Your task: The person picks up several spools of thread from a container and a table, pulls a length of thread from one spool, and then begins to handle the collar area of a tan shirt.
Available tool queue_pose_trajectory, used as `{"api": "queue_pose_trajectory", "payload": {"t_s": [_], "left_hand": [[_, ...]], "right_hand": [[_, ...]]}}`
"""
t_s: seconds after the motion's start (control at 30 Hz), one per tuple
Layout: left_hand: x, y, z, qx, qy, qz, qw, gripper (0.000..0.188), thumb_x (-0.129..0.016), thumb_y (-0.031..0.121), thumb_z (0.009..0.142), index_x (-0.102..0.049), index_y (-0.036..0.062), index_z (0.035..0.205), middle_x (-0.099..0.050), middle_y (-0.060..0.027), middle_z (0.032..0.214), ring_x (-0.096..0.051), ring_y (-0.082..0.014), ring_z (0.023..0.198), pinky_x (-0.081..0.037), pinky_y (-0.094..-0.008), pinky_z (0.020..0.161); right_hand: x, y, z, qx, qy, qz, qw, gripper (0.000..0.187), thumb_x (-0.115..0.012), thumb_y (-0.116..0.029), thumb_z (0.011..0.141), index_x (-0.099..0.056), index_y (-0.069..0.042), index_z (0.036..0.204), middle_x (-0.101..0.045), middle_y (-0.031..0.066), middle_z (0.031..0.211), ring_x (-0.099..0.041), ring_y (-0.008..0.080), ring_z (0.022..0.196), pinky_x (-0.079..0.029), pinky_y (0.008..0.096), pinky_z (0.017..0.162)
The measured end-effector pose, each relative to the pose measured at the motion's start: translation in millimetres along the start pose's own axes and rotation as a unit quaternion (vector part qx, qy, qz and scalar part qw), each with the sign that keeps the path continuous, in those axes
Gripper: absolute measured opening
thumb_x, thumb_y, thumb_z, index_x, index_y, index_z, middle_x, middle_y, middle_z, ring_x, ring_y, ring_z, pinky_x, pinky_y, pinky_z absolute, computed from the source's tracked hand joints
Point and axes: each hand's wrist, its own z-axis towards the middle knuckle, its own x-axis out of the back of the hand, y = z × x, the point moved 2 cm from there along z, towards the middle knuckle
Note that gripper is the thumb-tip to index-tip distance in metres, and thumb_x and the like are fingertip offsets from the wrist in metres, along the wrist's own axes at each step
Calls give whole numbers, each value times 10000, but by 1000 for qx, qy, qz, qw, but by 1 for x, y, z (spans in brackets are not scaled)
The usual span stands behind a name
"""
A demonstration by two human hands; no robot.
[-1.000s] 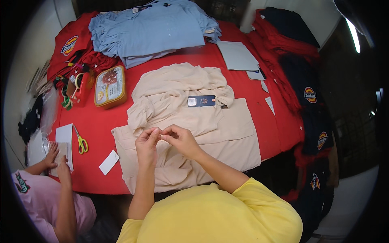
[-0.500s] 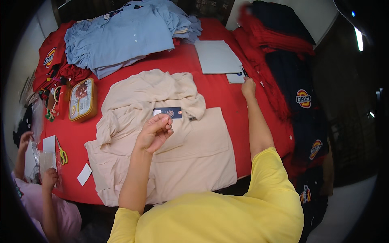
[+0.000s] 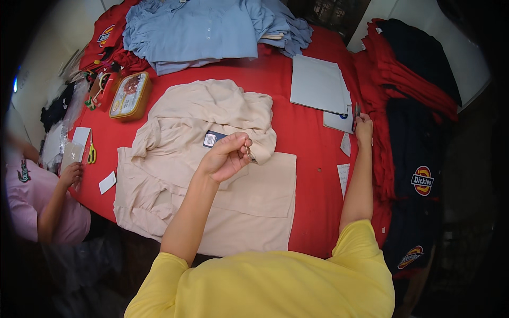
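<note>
My left hand (image 3: 227, 158) hovers over a beige garment (image 3: 254, 196), thumb and fingers pinched on something small and thin I cannot make out. Just behind those fingers, a dark blue hang tag (image 3: 213, 139) with a white label lies on the beige cloth. On the far right of the table, my right hand (image 3: 364, 130) is closed around a short, slim dark object (image 3: 357, 110) whose kind is unclear. A small white pad (image 3: 336, 121) is just left of that hand, partly under a stack of white sheets (image 3: 318, 85).
Light blue shirts (image 3: 196, 37) are piled at the back. A yellow lidded tub (image 3: 130, 95) stands back left; yellow-handled scissors (image 3: 92, 153) and a white card (image 3: 107, 183) lie nearer. Red and navy garments (image 3: 413, 138) line the right. At left, a co-worker's hand (image 3: 71, 174) holds a clear packet.
The view has shifted, so the table's contents sit differently in the picture. The hang tag now shows its white label. My right hand has drawn slightly nearer, uncovering paper slips beside it.
</note>
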Motion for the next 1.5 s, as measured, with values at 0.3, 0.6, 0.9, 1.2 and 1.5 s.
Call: {"api": "queue_pose_trajectory", "payload": {"t_s": [0.3, 0.6, 0.9, 1.2, 1.5], "left_hand": [[-19, 20, -48, -34, -66, -4, 997, 57, -599, 111, 894, -562, 81, 928, -610, -16, 847, -580, -68, 711, -487, -240, 681], [-34, 27, -99, -53, -84, 46, 994, 82, -578, 153, 911, -534, 85, 925, -557, 2, 846, -522, -83, 759, -454, -237, 664], [-42, 14, -109, -24, -104, 50, 993, 57, -582, 134, 906, -565, 94, 942, -590, -2, 848, -542, -89, 757, -467, -240, 665], [-71, -17, -92, 55, -146, 69, 985, 48, -604, 137, 893, -584, 102, 919, -592, 3, 817, -537, -96, 759, -460, -241, 658], [-134, -116, -64, 243, -237, 50, 939, 60, -603, 93, 879, -595, 37, 898, -634, -47, 812, -585, -103, 683, -489, -269, 650]], "right_hand": [[-52, -196, -285, -8, -495, 320, 808, 292, -492, -164, 948, -561, 18, 1166, -508, -13, 756, -473, 60, 666, -408, 201, 623], [-67, -235, -328, 80, -480, 296, 822, 275, -527, -229, 934, -613, 8, 1042, -465, -46, 670, -412, 41, 607, -342, 205, 545], [-49, -240, -341, 117, -433, 282, 848, 248, -543, -216, 922, -624, 12, 976, -519, -30, 725, -433, 37, 669, -357, 210, 583], [0, -230, -355, 116, -329, 253, 902, 228, -551, -190, 914, -623, 21, 962, -563, 5, 743, -452, 55, 693, -381, 233, 613], [105, -177, -405, 79, -123, 237, 961, 206, -572, -185, 907, -617, 12, 946, -542, 22, 689, -472, 72, 652, -397, 247, 584]]}}
